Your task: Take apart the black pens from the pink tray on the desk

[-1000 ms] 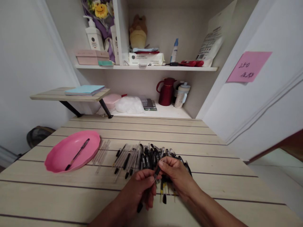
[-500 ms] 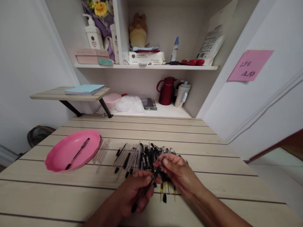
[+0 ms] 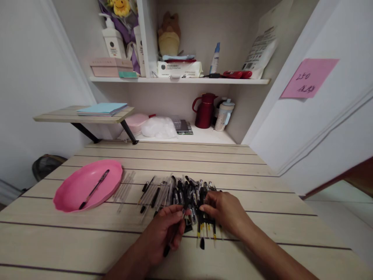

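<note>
A pen (image 3: 167, 249) with a clear barrel and a dark end is pinched in my left hand (image 3: 163, 235), slanting down toward me. My right hand (image 3: 229, 212) reaches into the pile of black pen parts (image 3: 190, 194), its fingers curled together. What lies between those fingertips is hidden. Below the pile, thin refills with yellow bands (image 3: 208, 232) point toward me. Clear pen barrels (image 3: 159, 194) lie left of the pile, some with black caps among them. A pink scalloped dish (image 3: 75, 186) at the left holds one pen (image 3: 94, 189).
More clear tubes (image 3: 125, 190) lie beside the dish. Behind the table are a small raised shelf (image 3: 58, 112) with blue paper (image 3: 101, 109), a white plastic bag (image 3: 159, 127), a red jug (image 3: 204, 111) and a pale tumbler (image 3: 223, 116). A pink note (image 3: 310, 79) is on the right wall.
My right hand has left the upper end of the pen and moved right and down onto the pile. My left hand keeps the pen, nearly in place.
</note>
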Motion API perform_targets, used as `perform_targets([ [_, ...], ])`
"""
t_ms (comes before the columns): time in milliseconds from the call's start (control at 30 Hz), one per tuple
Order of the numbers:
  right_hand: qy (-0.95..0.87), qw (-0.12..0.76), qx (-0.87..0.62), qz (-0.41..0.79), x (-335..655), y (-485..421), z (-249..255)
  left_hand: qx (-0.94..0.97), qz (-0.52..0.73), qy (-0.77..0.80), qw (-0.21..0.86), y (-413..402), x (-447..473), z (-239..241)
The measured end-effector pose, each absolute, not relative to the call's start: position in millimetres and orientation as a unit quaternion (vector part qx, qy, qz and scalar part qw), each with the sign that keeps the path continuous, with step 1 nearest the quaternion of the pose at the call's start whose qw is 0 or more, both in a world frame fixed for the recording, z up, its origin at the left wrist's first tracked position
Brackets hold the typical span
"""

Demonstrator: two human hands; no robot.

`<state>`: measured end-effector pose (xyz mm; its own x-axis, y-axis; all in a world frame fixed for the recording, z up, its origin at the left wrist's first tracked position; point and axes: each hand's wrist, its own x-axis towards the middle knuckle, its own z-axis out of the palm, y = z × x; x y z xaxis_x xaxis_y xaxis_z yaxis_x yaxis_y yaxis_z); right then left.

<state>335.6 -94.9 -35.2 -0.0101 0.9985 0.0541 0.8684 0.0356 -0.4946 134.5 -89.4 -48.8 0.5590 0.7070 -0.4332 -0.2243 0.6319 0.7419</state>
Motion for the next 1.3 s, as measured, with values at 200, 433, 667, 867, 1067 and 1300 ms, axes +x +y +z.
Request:
perform_targets([
  [200,-0.729,0.111,-0.661,0.139,329,-104,-38,0.312,0.282,0.385,0.821,-91,135,-53],
  [433,-0.693,0.213,-0.667,0.171,339,-101,-31,0.334,0.264,0.375,0.824,-92,139,-50],
  [667,-0.548,0.4,-0.573,0.459,327,-98,-37,0.35,0.262,0.356,0.826,-94,144,-50],
  [867,-0.463,0.469,-0.493,0.568,300,-102,-44,0.361,0.27,0.365,0.815,-96,147,-50],
  [1067,-0.414,0.508,-0.46,0.599,299,-105,-39,0.352,0.238,0.343,0.837,-98,144,-50],
  [1300,-0.34,0.604,-0.468,0.549,335,-89,-30,0.364,0.214,0.339,0.841,-104,136,-49],
])
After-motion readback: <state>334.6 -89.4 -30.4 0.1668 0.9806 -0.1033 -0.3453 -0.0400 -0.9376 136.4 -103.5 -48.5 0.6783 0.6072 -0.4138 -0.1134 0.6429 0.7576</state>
